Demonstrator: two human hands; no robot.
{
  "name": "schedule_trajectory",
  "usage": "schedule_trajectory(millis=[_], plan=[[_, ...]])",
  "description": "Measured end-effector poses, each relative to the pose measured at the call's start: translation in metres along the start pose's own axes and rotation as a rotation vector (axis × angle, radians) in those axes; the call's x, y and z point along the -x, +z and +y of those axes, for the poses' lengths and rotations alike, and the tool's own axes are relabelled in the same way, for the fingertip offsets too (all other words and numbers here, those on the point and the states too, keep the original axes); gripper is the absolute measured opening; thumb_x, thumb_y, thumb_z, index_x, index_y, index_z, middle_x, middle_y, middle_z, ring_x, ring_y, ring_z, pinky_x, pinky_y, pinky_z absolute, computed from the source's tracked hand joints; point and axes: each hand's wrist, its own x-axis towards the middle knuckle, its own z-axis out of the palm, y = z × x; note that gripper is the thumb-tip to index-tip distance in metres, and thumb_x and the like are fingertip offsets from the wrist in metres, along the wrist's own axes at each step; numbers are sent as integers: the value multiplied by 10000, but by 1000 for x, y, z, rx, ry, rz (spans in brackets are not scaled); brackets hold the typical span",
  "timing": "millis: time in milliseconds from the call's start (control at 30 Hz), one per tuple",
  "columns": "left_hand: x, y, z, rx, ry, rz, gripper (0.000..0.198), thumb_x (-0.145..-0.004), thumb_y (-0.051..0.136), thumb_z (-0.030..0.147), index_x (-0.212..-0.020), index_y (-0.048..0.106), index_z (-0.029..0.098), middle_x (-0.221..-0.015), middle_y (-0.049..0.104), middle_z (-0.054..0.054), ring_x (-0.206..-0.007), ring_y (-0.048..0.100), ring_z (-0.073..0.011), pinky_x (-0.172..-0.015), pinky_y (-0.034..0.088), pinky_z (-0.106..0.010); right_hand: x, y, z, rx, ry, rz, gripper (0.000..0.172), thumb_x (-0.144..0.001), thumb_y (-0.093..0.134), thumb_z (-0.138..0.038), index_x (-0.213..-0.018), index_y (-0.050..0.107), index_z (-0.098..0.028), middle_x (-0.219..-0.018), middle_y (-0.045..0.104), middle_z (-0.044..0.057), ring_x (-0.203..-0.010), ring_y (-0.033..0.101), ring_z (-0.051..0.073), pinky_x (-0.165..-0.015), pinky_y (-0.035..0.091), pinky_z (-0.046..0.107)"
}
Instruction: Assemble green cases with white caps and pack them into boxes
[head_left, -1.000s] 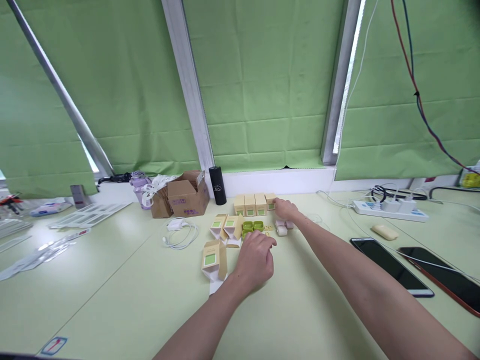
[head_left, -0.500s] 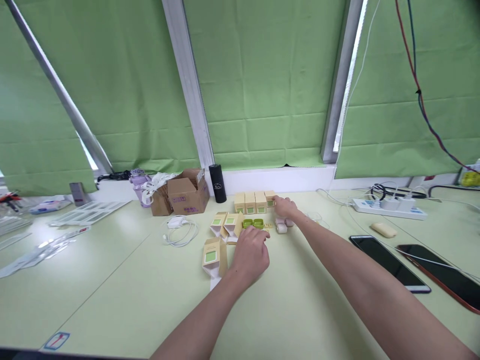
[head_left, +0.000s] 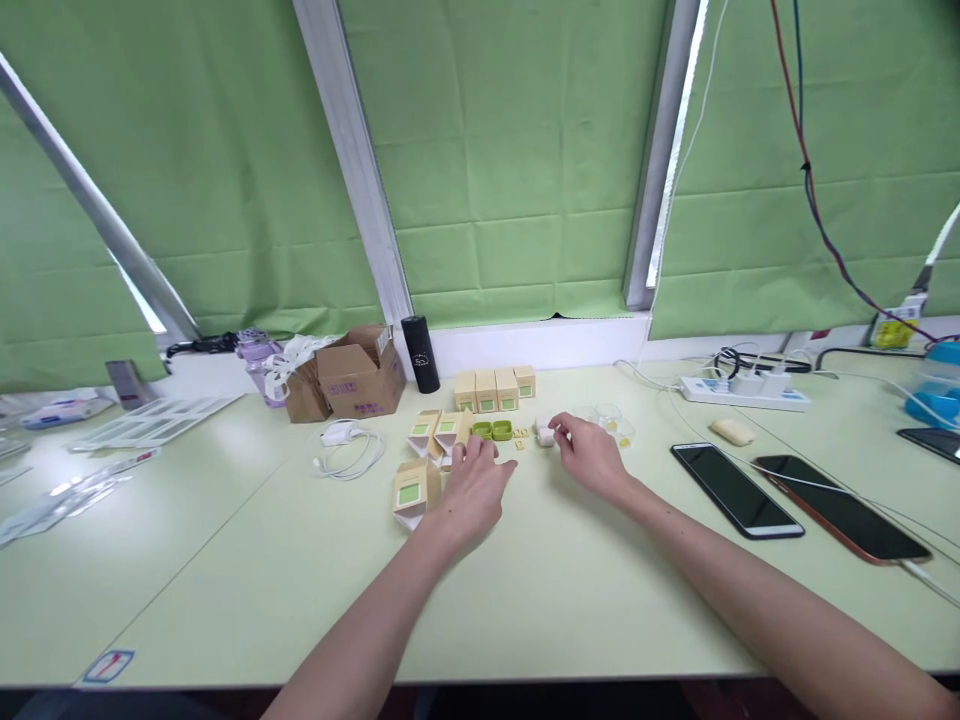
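With right grip (head_left: pixel 589 452) half-curled by small white pieces (head_left: pixel 545 436) on the worktop (head_left: pixel 570 600), can't tell if holding, and left grip (head_left: pixel 474 490) loosely open, apparently empty, near green tubs (head_left: pixel 502 436), seemingly at picking-out, calling next for a light pinch

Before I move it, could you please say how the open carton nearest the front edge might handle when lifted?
The open carton is probably light, since its walls look like thin card. Its flat faces suggest it may stay fairly stiff. The loose white flap might bend or catch.
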Motion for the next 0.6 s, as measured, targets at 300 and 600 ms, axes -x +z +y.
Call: schedule_trajectory(millis=[300,600], plan=[[16,3,12,-227,43,-178,618,-705,502,-29,-1249,706,181,-1189,627,-217,-1260,506,-428,-1061,367,-643,26,13,14,-49,27,-91,314,-978,510,-171,-1254,627,-263,-1050,766,31,-970,687,214,-708,358,283],[166,-60,8,-159,-20,-92,350,-795,605,150,-1030,774,348,-1261,687,-118,-1234,524,-391,-998,471,-567,28,13,12,-21,-15,-95,311,-980,523,-185,-1259,629,-269,-1116,772,31,-1013,688,226,-675,322,294]])
